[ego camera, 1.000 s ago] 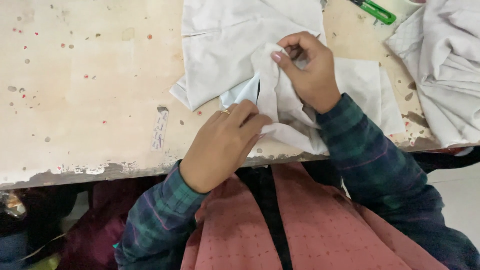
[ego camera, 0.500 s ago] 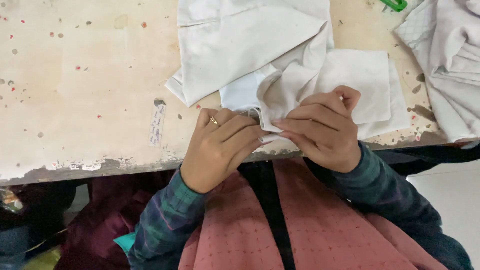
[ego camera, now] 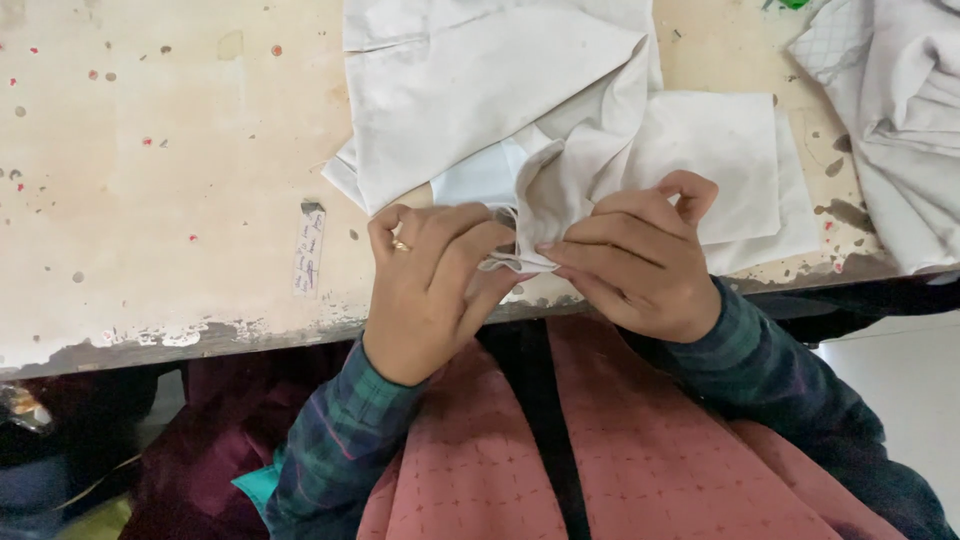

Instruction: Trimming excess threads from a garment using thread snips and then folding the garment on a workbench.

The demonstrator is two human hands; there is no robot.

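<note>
Both hands, left (ego camera: 430, 280) and right (ego camera: 635, 260), pinch the white fabric piece (ego camera: 540, 215) at the surface (ego camera: 180, 150) edge, folding its corner.

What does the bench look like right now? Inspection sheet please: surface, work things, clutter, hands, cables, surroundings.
Surface: worn cream table, paint-specked, front edge chipped.
Work things: white fabric piece, bunched at the table edge, on a larger white garment.
Clutter: heap of white cloth at right; paper label stuck on the table; green object at top edge.
Hands: left hand and right hand both pinch the fabric piece.
Cables: nothing seen.
Surroundings: dark space under the table.
</note>
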